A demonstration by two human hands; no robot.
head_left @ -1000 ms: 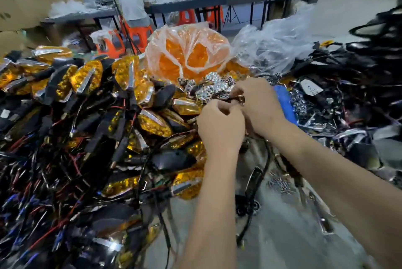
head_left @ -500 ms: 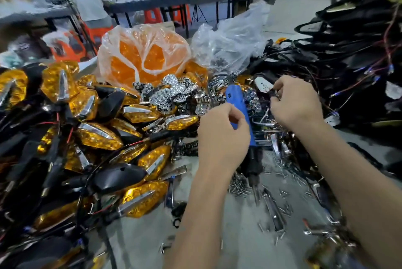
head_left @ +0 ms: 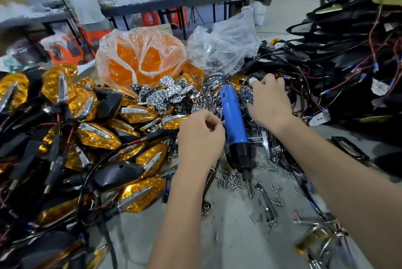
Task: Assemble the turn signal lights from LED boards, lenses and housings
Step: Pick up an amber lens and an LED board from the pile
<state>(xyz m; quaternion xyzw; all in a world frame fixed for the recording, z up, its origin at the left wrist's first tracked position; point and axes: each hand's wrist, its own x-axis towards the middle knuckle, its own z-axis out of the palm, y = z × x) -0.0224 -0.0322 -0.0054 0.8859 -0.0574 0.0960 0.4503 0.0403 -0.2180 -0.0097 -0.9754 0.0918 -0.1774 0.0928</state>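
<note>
Both hands have shifted little. Left hand (head_left: 200, 136) curls beside the blue electric screwdriver (head_left: 233, 116), contents hidden. Right hand (head_left: 269, 103) reaches, fingers bent, into wired parts (head_left: 309, 86); grip unclear.

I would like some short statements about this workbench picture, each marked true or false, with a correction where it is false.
1. The blue electric screwdriver lies on the table between the two hands. True.
2. The left hand grips the screwdriver's handle. False: its curled fingers are beside it; what they hold, if anything, cannot be seen.
3. The right hand reaches into the pile of black wired housings. True.
4. The orange lenses lie loose on the floor. False: they sit in a clear plastic bag on the table.
5. Loose screws lie near the screwdriver's tip. True.
</note>
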